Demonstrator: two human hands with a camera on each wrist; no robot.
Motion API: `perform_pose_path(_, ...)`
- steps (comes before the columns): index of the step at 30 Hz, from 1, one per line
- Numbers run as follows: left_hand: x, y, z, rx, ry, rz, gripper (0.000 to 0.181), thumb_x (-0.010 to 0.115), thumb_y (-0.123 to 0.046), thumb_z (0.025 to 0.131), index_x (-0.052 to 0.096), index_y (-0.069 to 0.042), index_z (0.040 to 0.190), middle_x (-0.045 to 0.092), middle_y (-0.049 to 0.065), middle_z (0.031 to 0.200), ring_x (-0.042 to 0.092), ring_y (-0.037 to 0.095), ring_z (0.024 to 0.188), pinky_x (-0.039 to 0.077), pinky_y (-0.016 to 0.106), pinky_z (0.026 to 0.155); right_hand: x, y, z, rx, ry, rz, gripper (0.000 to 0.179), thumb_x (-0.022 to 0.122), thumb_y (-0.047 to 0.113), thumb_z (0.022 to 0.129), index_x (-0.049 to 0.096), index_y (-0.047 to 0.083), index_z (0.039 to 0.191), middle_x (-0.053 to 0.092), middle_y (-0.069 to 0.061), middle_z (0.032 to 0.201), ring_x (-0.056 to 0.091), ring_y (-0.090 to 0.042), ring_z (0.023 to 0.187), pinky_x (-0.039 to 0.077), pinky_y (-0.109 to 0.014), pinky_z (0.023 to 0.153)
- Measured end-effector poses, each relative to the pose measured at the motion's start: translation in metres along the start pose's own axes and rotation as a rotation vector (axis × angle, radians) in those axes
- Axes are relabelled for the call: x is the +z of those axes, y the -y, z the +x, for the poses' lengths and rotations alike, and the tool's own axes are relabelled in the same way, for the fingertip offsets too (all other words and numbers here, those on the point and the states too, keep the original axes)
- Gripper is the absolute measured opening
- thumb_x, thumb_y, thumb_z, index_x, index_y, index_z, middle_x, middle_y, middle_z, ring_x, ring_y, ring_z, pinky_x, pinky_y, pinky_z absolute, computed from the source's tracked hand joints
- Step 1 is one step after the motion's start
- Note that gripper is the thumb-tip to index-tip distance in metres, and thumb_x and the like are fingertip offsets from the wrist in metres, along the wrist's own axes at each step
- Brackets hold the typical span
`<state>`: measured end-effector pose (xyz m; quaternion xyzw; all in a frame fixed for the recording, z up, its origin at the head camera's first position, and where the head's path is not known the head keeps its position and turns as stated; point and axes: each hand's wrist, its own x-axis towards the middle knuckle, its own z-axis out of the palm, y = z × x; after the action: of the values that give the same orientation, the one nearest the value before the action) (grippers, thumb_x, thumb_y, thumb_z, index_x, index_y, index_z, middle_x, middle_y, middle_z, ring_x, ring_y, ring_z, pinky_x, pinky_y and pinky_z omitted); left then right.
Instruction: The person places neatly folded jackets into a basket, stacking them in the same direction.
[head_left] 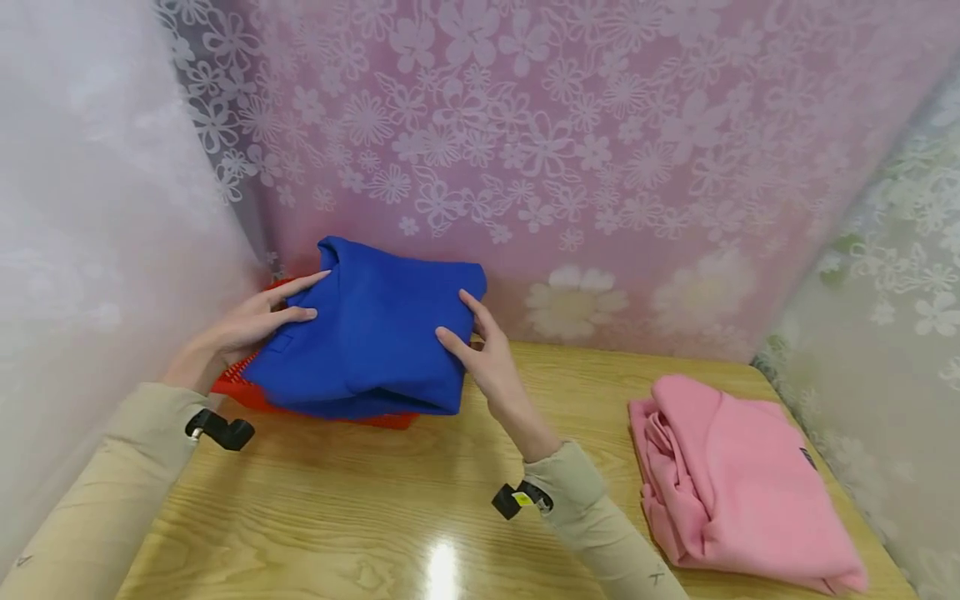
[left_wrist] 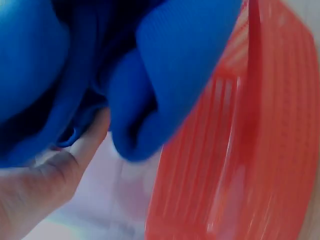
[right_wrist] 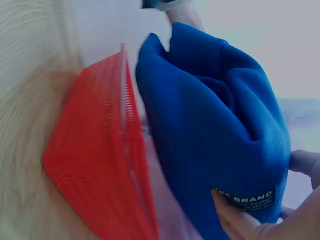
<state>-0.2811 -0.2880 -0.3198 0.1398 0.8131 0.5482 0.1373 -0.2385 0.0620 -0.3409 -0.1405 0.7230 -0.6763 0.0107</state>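
A folded blue garment of thick cloth is held between both hands, over a red plastic basket. My left hand grips its left side, thumb and index finger lying on top. At its right edge my right hand pinches the cloth, thumb on the near face. The right wrist view shows a black label with white lettering by the right fingers. In that view the garment sits above the basket's rim. Most of the basket is hidden under the garment in the head view.
A folded pink garment with a small dark label lies at the right of the wooden table. Behind the table hangs a pink floral curtain. A pale curtain borders the left side, close to the left arm.
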Motion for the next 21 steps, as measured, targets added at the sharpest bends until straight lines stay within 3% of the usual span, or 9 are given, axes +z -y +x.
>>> perform_pose_path(5, -0.030, 0.015, 0.004, -0.019, -0.050, 0.039, 0.064, 0.052, -0.032, 0.107, 0.020, -0.035, 0.163, 0.004, 0.016, 0.169, 0.018, 0.047, 0.150, 0.023, 0.065, 0.117, 0.031, -0.016, 0.018, -0.040, 0.070, 0.050, 0.075, 0.069, 0.021, 0.099, 0.028, 0.029, 0.161, 0.040, -0.009, 0.158, 0.054, -0.032, 0.129, 0.050, -0.046, 0.104)
perform_pose_path(9, -0.043, 0.030, 0.011, -0.044, -0.063, 0.050, 0.064, 0.050, -0.032, 0.108, 0.019, -0.031, 0.163, -0.001, 0.017, 0.170, 0.012, 0.049, 0.151, 0.018, 0.067, 0.118, 0.047, -0.036, 0.030, -0.033, 0.115, 0.071, 0.079, 0.069, 0.019, 0.098, 0.025, 0.029, 0.162, 0.033, -0.007, 0.162, 0.049, -0.032, 0.136, 0.046, -0.047, 0.109)
perform_pose_path(15, -0.042, 0.059, 0.019, -0.114, -0.060, 0.037, 0.063, 0.050, -0.028, 0.108, 0.021, -0.025, 0.163, -0.005, 0.018, 0.169, 0.010, 0.050, 0.151, 0.015, 0.065, 0.119, 0.059, -0.061, 0.038, 0.025, 0.135, -0.002, 0.081, 0.071, 0.019, 0.097, 0.025, 0.024, 0.163, 0.031, -0.010, 0.163, 0.047, -0.032, 0.139, 0.043, -0.048, 0.111)
perform_pose_path(21, -0.033, 0.080, 0.019, -0.155, -0.033, -0.032, 0.062, 0.048, -0.020, 0.109, 0.019, -0.018, 0.163, -0.007, 0.021, 0.168, 0.008, 0.051, 0.151, 0.012, 0.064, 0.120, 0.063, -0.061, 0.040, 0.050, 0.106, -0.178, 0.079, 0.071, 0.023, 0.097, 0.026, 0.019, 0.162, 0.032, -0.013, 0.163, 0.040, -0.033, 0.145, 0.034, -0.049, 0.118)
